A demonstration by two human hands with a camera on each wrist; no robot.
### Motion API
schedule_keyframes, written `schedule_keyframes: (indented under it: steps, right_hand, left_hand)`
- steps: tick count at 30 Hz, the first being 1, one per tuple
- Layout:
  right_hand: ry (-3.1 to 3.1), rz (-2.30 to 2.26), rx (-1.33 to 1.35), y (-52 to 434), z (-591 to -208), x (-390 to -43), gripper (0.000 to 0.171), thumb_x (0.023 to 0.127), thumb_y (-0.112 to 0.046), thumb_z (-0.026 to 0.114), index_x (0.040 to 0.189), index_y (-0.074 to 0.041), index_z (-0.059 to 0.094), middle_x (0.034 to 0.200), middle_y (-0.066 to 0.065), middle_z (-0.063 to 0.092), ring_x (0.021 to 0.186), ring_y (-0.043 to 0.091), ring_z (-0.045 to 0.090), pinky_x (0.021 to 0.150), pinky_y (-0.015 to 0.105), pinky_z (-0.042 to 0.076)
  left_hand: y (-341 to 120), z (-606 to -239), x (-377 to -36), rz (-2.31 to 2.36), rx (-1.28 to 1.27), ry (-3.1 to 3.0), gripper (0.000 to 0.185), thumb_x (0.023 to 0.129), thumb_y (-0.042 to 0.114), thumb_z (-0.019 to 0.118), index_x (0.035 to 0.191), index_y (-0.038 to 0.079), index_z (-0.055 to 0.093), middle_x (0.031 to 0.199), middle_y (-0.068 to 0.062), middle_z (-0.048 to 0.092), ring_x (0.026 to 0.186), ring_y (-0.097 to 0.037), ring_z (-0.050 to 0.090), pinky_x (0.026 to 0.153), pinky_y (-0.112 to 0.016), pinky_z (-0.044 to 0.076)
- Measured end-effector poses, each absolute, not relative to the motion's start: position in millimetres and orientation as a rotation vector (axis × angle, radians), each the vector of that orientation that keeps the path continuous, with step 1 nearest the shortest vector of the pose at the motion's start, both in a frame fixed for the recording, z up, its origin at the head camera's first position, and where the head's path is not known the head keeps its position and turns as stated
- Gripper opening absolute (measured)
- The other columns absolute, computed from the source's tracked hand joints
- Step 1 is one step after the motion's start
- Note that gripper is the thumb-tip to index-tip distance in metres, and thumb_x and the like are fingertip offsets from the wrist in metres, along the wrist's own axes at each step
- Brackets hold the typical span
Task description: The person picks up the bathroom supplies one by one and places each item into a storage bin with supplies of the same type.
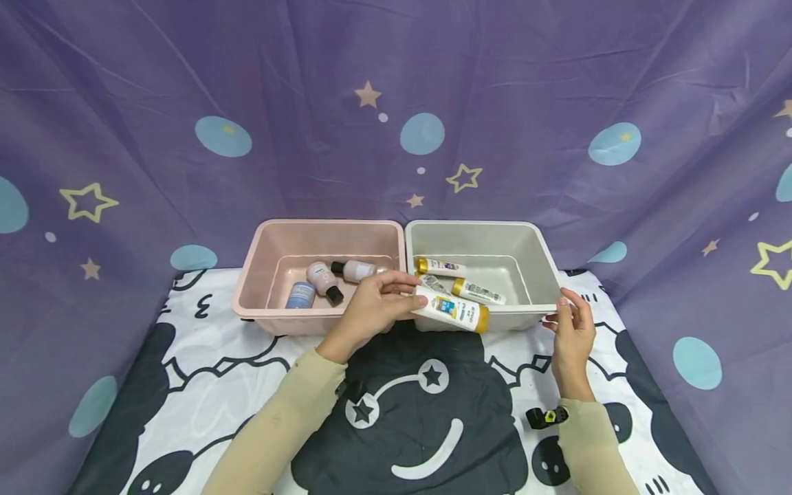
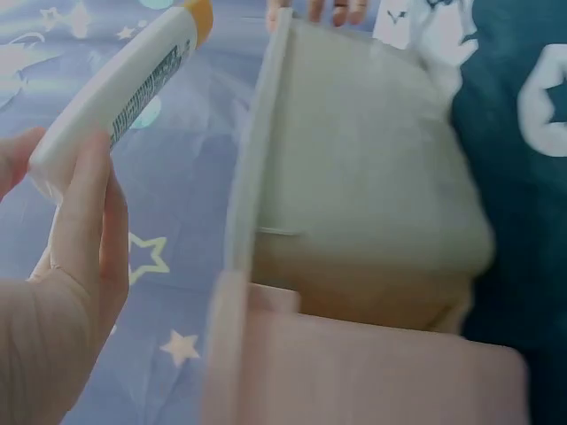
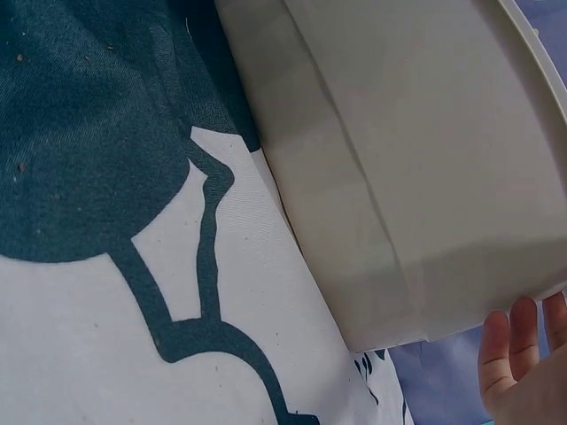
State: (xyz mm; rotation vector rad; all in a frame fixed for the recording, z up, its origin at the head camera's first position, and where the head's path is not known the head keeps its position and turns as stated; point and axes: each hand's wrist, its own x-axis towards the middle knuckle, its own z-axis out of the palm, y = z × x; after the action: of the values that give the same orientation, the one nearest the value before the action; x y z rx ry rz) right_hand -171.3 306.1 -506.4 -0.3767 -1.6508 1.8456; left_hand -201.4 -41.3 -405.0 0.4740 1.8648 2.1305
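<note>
My left hand (image 1: 377,302) grips a white bottle with a gold cap (image 1: 452,310) over the near rim of the grey bin (image 1: 532,265). In the left wrist view the same bottle (image 2: 120,93) lies between my fingers (image 2: 84,221), beside the grey bin's rim (image 2: 257,150). My right hand (image 1: 572,323) touches the grey bin's near right corner with fingers on the rim; in the right wrist view its fingertips (image 3: 523,350) show below the bin's wall (image 3: 416,159). Inside the grey bin lie two gold-capped bottles (image 1: 439,267) (image 1: 478,292). The pink bin (image 1: 272,254) holds three small bottles (image 1: 324,280).
Both bins stand side by side at the back of a table covered by a black and white cartoon cloth (image 1: 427,405). A purple star-patterned curtain (image 1: 396,103) hangs behind and at both sides. A small black clip (image 1: 546,416) sits by my right wrist.
</note>
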Motion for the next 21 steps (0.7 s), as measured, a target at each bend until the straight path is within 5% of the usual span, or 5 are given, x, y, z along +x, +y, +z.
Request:
schedule_keyframes:
  steps: [21]
  right_hand:
    - [-1.608, 1.87, -0.381, 308, -513, -176, 0.029, 0.1, -0.017, 0.064, 0.127, -0.007, 0.066, 0.095, 0.013, 0.062, 0.074, 0.021, 0.062, 0.063, 0.025, 0.057]
  left_hand:
    - [39, -360, -311, 2.051, 0.456, 1.939, 0.037, 0.084, 0.008, 0.082, 0.117, 0.0, 0.067, 0.108, -0.012, 0.067, 0.092, -0.026, 0.069, 0.081, -0.038, 0.059]
